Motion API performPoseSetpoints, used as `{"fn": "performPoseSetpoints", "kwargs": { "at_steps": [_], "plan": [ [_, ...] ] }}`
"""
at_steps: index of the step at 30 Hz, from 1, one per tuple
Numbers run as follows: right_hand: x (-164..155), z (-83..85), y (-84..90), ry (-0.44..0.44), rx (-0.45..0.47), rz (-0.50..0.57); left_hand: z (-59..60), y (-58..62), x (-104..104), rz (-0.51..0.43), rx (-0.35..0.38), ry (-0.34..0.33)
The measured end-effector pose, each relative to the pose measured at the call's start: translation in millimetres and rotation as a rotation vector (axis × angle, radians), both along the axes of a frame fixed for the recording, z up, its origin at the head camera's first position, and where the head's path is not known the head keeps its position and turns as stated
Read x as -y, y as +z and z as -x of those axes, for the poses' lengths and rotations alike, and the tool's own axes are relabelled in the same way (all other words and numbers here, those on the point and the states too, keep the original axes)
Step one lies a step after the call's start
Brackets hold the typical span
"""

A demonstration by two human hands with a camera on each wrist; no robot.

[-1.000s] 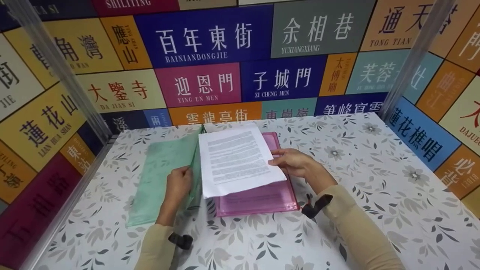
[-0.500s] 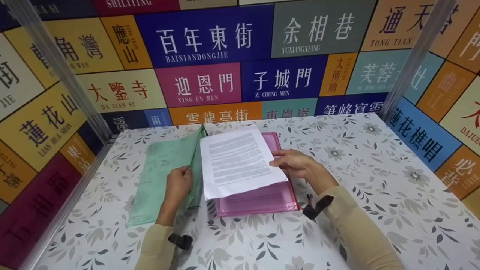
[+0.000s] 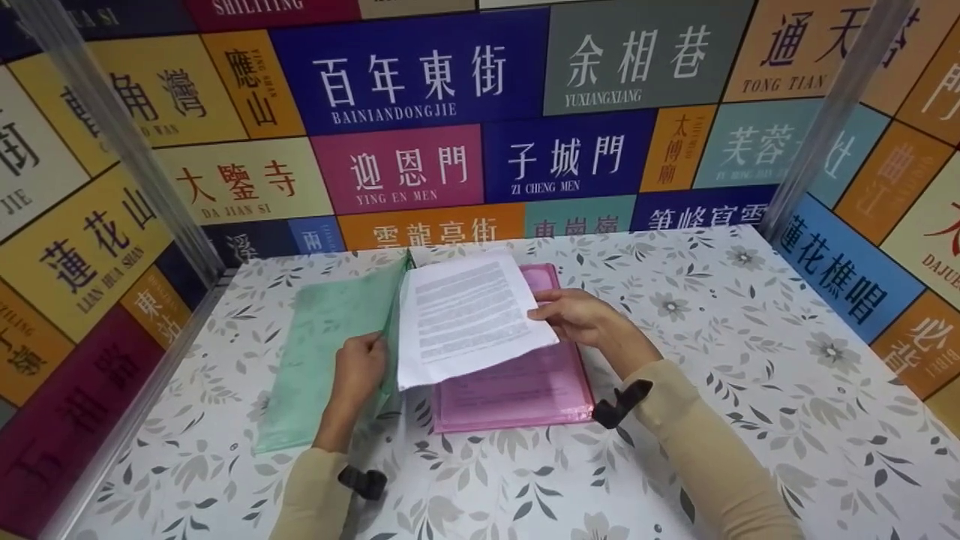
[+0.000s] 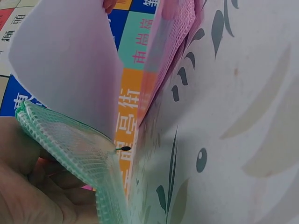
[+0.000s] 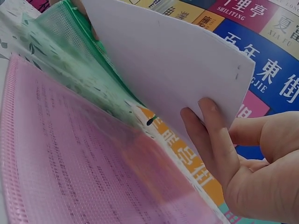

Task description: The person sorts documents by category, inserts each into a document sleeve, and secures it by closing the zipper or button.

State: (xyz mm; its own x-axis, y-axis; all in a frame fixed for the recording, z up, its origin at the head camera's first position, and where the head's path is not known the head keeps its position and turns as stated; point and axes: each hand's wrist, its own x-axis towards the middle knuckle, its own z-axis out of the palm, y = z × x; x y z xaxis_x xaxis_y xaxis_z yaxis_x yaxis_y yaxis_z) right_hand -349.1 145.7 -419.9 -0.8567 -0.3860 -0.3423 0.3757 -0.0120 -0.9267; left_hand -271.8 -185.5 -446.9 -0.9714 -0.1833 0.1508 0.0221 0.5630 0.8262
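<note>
My right hand (image 3: 581,316) pinches the right edge of a stack of printed paper sheets (image 3: 469,315). In the right wrist view the thumb is on one side of the paper (image 5: 173,60), and fingers lie against its underside. My left hand (image 3: 358,367) grips the raised edge of a green mesh zipper pouch (image 3: 322,330), which lies partly flat on the table. The paper's left edge is at the pouch's opening (image 4: 60,126); how far in it reaches is hidden. Under the raised paper lies a pink mesh zipper pouch (image 3: 517,401) with printed sheets inside.
Both pouches lie on a table (image 3: 720,435) with a leaf-and-flower cover. Behind stands a wall (image 3: 405,75) of coloured name panels, with clear upright posts (image 3: 142,142) at the corners. A black strap (image 3: 622,405) is on the right wrist.
My right hand has moved slightly left and up, carrying the paper left toward the green pouch's opening. More of the pink pouch shows. My left hand has barely moved.
</note>
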Motion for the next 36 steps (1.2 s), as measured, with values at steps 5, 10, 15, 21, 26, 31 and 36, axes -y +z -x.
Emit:
{"fn": "performPoseSetpoints", "kwargs": {
  "at_steps": [5,10,15,21,26,31,36],
  "plan": [
    [6.3,1.3,3.0,-0.023,-0.022,0.016,0.4,-0.5,-1.2,0.0,0.015,0.023],
    [14.9,3.1,8.8,-0.061,-0.046,-0.008,1.4,-1.1,-2.6,0.013,0.032,0.044],
    [20.4,3.7,17.3,-0.064,-0.059,-0.013,1.0,0.0,-4.6,0.014,0.046,0.057],
    [23.0,4.0,23.6,-0.051,-0.081,-0.006,1.1,-0.5,-5.1,0.015,0.066,0.074],
    [23.2,4.5,23.5,-0.032,-0.092,0.014,0.6,-0.5,-4.2,0.009,0.072,0.069],
    [20.9,5.5,20.4,-0.024,-0.08,0.042,0.5,0.4,-2.7,-0.007,0.066,0.061],
    [21.0,3.9,17.2,-0.027,-0.091,0.02,1.1,0.8,-3.2,0.005,0.071,0.077]
  ]
}}
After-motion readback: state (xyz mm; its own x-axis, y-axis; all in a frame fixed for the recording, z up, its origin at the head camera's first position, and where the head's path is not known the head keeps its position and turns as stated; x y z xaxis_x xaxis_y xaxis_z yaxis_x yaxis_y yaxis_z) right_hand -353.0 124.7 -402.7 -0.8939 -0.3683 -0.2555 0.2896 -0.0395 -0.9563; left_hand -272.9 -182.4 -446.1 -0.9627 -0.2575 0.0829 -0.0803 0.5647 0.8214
